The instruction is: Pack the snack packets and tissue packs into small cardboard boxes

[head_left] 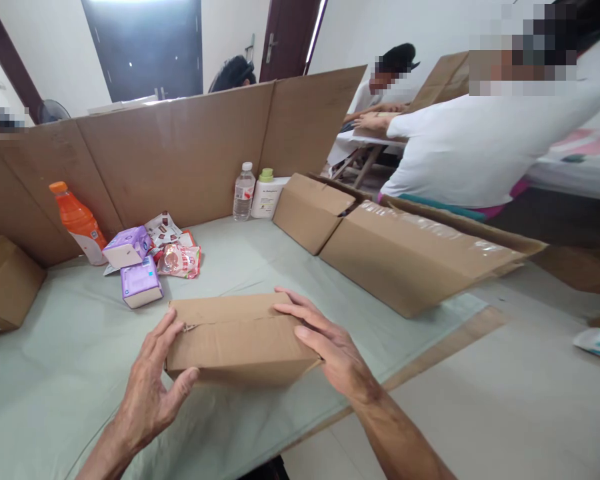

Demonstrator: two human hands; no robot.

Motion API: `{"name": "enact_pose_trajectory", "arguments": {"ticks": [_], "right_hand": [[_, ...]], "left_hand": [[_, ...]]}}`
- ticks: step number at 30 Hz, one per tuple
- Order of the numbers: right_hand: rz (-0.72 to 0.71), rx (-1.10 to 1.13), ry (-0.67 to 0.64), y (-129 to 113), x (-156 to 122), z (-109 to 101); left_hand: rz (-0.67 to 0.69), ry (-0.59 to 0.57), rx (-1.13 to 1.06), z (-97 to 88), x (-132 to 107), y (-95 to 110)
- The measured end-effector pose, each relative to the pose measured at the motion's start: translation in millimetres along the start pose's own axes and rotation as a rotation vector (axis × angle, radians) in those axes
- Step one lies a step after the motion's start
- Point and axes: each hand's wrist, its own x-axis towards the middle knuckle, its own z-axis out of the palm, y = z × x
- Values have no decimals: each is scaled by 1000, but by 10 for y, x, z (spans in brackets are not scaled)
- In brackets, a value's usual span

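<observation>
A small brown cardboard box (240,340) lies on the green cloth in front of me, its top flaps folded down and meeting along a seam. My left hand (153,377) grips its left end, fingers along the side and thumb at the near edge. At the opposite end, my right hand (327,347) holds the box with its fingers over the top corner and side. Both palms face inward, with the box between them. The inside of the box is hidden.
Behind the box lie purple tissue packs (141,283), snack packets (180,260) and an orange bottle (80,223). A water bottle (243,193) and a white bottle (266,197) stand by a cardboard screen (180,153). Larger cartons (405,260) edge the right; co-workers (480,140) sit beyond.
</observation>
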Motion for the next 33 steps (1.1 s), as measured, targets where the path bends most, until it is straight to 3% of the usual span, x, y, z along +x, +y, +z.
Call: {"name": "enact_pose_trajectory", "arguments": {"ticks": [10,14,19,24,29,33], "right_hand": [[-28,-31,149,119,-96,-268],[-40,-53,246,187,-62,-426],[-32,-177,427,215,-157,-732],[-68,-297,462,281,-332,-1049],[-118,-489,439,329,-380,-1153],[-79,-570,494,339,-267,-1146]], "left_hand": [[57,-124,-82,161,362,48],[66,-201,-141,327,697,62],[157,-310,-276,707,1228,126],[272,-404,-376,1036,1643,231],[329,-478,-370,1155,1921,286],[359,-532,-304,1203,2159,293]]}}
